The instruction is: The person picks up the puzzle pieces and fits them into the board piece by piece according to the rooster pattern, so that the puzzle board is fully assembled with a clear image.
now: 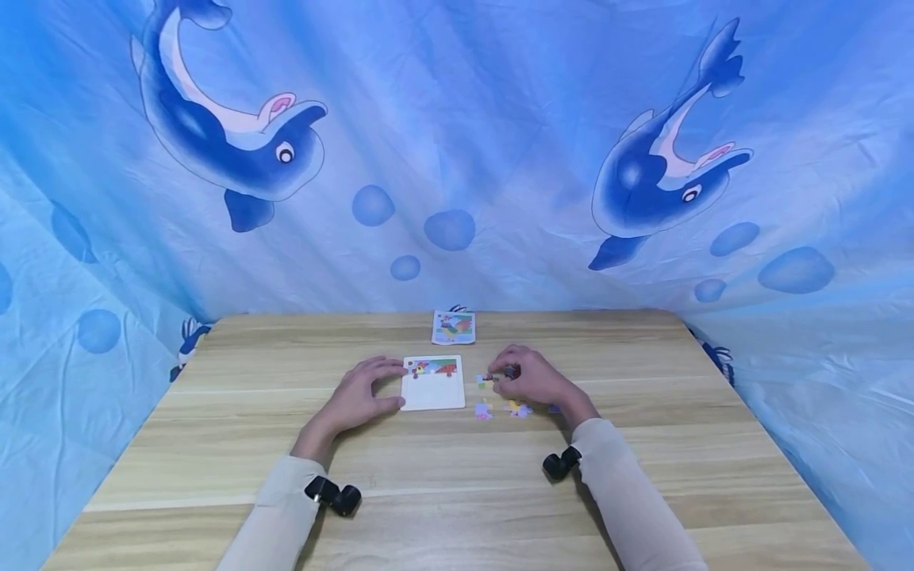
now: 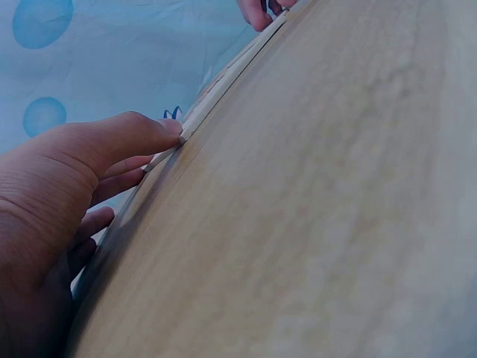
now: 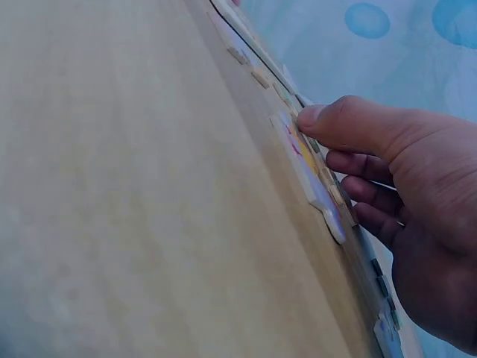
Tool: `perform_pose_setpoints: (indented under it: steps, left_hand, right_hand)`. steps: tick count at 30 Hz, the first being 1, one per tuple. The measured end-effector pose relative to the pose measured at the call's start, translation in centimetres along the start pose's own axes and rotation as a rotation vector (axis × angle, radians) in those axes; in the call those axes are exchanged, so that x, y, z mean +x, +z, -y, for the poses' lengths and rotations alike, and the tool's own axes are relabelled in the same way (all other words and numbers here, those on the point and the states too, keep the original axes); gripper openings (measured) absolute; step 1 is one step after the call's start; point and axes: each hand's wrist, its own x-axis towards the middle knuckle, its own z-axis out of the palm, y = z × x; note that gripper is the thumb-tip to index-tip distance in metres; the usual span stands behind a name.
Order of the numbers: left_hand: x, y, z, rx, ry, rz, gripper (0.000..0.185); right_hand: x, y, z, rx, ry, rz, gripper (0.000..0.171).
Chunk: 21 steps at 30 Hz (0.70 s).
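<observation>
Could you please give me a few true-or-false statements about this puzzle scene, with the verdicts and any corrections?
1. The left hand touches the white board. True.
2. A picture card lies beyond the board. True.
3. The board is completely filled. False: fitted pieces cover only its far part; the rest is bare white.
4. The right hand is at the loose pieces. True.
5. The loose pieces lie left of the board. False: they lie to its right.

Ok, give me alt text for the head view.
A person's left hand touches the left edge of a white puzzle board, fitted pieces along its top, while the right hand is at loose pieces on a wooden table. A picture card lies beyond the board; a blue dolphin-print cloth hangs behind.
</observation>
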Motion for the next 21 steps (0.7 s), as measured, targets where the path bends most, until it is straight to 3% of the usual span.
perform_pose_setpoints:
  steps: [9,21]
  left_hand:
    - [-0.03,0.07,0.00,-0.005,-0.003,0.000,0.052]
    - [0.02,0.11,0.08,0.001,-0.002,-0.004,0.052]
  right_hand:
    - [0.02,0.31,0.02,-0.002,-0.030,-0.025,0.020]
    - [0.04,0.42,0.09,0.028,-0.001,-0.041,0.018]
